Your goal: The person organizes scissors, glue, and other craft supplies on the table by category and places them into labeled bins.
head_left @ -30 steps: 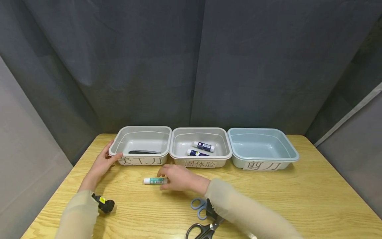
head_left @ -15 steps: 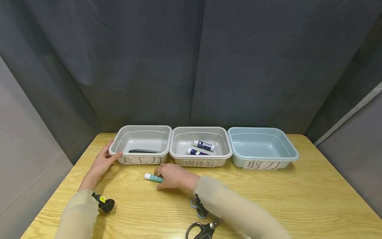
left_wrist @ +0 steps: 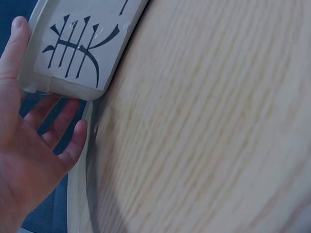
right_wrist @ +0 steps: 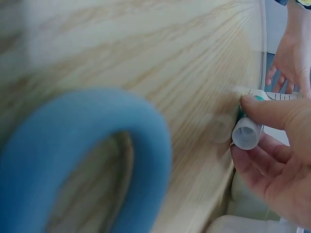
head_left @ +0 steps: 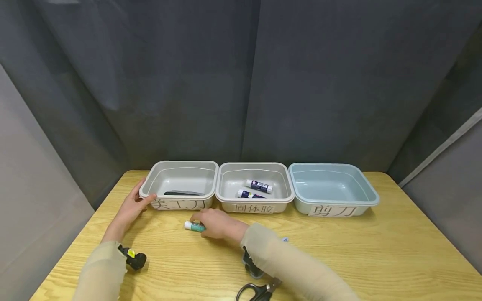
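My right hand (head_left: 216, 223) pinches a white-capped green glue stick (head_left: 194, 226) just above or on the table, in front of the bins. In the right wrist view, thumb and fingers hold the glue stick (right_wrist: 246, 132) from opposite sides, its hollow white end showing. My left hand (head_left: 129, 209) rests at the near left corner of the left grey bin (head_left: 180, 163). In the left wrist view, the thumb of the left hand (left_wrist: 29, 155) lies along the rim, and its other fingers spread loosely beside and behind the bin, partly hidden.
A black cutter (head_left: 183, 193) lies in the left bin; the middle grey bin (head_left: 255, 166) holds two dark-blue glue sticks (head_left: 259, 186). A light-blue bin (head_left: 329, 168) stands right. Black-handled scissors (head_left: 260, 290) lie in front; blue-handled scissors (right_wrist: 146, 126) are mostly under the right forearm.
My right hand has closed round the green glue stick and shifted slightly left, with the stick turning a little. The right forearm now covers more of the blue scissors. My left hand stays at the bin.
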Demonstrator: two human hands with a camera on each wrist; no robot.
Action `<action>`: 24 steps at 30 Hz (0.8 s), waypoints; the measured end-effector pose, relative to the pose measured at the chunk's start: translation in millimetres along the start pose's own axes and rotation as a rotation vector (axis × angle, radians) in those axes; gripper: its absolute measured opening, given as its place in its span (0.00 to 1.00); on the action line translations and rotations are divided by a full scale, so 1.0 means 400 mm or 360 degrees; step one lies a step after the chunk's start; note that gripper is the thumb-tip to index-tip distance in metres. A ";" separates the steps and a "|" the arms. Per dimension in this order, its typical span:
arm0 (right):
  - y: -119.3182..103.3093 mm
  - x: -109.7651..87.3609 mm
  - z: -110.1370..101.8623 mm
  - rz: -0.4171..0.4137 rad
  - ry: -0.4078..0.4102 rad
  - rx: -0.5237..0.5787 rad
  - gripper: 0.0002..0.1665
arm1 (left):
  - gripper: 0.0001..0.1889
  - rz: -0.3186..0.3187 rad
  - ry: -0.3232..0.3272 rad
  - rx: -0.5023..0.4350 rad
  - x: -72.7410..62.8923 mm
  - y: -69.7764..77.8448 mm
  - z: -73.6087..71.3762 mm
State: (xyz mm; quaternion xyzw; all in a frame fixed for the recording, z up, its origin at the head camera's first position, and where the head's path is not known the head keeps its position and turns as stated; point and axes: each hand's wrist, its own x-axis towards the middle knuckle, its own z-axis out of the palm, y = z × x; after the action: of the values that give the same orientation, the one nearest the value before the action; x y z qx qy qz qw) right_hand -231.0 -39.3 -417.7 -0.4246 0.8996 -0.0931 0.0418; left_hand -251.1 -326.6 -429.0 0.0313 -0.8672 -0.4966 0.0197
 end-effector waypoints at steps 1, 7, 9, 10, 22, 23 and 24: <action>0.000 -0.001 0.001 -0.0008 0.0004 0.0003 0.28 | 0.42 -0.0003 0.0002 0.0003 0.000 -0.001 0.000; 0.002 -0.009 -0.001 -0.0058 0.0029 -0.0022 0.27 | 0.42 -0.0001 0.0005 0.0007 -0.002 -0.002 0.000; 0.002 -0.014 -0.007 -0.0078 0.0047 -0.0027 0.27 | 0.42 0.0001 0.0008 0.0018 -0.001 -0.002 -0.001; 0.002 -0.018 -0.012 -0.0088 0.0054 -0.0028 0.27 | 0.42 0.0002 0.0009 0.0021 -0.001 -0.002 -0.002; 0.011 -0.060 -0.045 -0.0173 0.0137 0.0014 0.23 | 0.42 -0.0002 0.0004 0.0019 0.002 -0.001 -0.001; 0.013 -0.063 -0.048 -0.0180 0.0153 0.0015 0.22 | 0.42 -0.0004 0.0003 0.0019 0.002 -0.002 -0.001; 0.015 -0.066 -0.051 -0.0186 0.0167 0.0017 0.21 | 0.42 -0.0007 0.0002 0.0017 0.002 -0.003 -0.001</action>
State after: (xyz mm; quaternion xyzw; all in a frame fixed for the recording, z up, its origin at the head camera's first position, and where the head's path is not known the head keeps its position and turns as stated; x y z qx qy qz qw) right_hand -221.9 -12.3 -399.1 -0.4707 0.8737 -0.1223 -0.0085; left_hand -252.0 -327.5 -429.7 0.0335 -0.8697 -0.4920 0.0189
